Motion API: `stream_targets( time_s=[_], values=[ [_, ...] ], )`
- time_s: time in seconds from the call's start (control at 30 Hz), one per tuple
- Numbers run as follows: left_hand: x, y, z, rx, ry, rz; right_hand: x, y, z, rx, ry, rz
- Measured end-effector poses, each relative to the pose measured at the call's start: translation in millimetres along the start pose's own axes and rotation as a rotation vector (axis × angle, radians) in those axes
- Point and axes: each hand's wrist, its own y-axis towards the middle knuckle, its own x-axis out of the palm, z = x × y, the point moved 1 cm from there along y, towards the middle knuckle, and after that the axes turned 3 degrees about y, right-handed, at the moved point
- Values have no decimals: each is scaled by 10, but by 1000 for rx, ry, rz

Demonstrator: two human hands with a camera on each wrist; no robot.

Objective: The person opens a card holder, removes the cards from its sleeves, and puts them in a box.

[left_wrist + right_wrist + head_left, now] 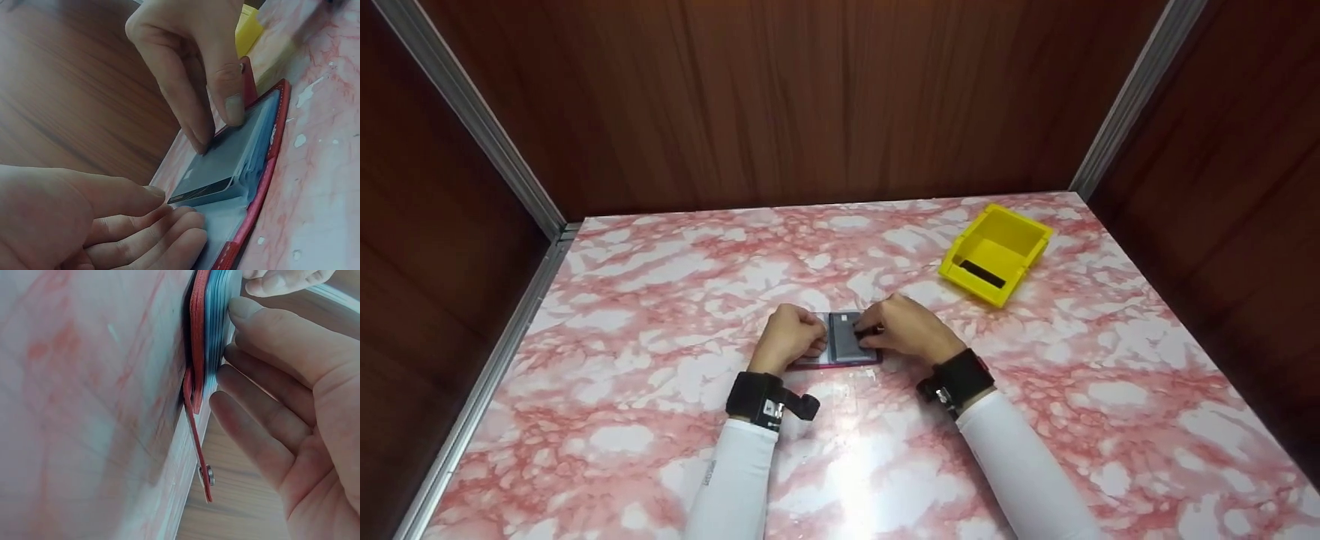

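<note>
A red card holder (284, 95) with clear plastic sleeves (225, 160) lies spread on the table. A dark card (205, 191) shows inside the top sleeve of the thicker right-hand stack. My left hand (791, 335) rests over the left side, its fingertips on a clear sleeve and its thumb right at the stack's edge. From the right, my right hand (911, 328) reaches over the stack; its thumb and fingertips touch the top sleeve, a little apart. In the right wrist view, the holder's strap with a metal snap (208, 475) sticks out below the stack.
A yellow bin (997, 255) stands at the back right of the pink-and-white marbled table (660, 420). Brown wood-look panels (810, 97) close off the back and both sides, with metal posts at the corners.
</note>
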Motion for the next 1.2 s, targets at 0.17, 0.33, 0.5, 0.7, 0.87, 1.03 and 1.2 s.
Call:
stream_targets(
  time_s=[0.17, 0.33, 0.5, 0.7, 0.87, 1.03, 1.2],
  values=[
    [23, 4, 14, -6, -35, -20, -10, -9, 19, 12, 26, -6],
    [23, 0, -7, -16, -19, -3, -24, -12, 35, 1, 15, -9],
    [21, 11, -31, -18, -13, -2, -35, -6, 43, 10, 19, -5],
    [24, 30, -53, -24, -36, -9, -24, -1, 43, 16, 10, 0],
    [51, 41, -59, -25, -43, 4, -7, 1, 49, 1, 8, 14],
    [64, 44, -46, -31, -33, 12, 2, 13, 40, 5, 27, 21],
    [76, 47, -59, -33, -5, 35, 18, 20, 16, 11, 60, 16]
  ],
)
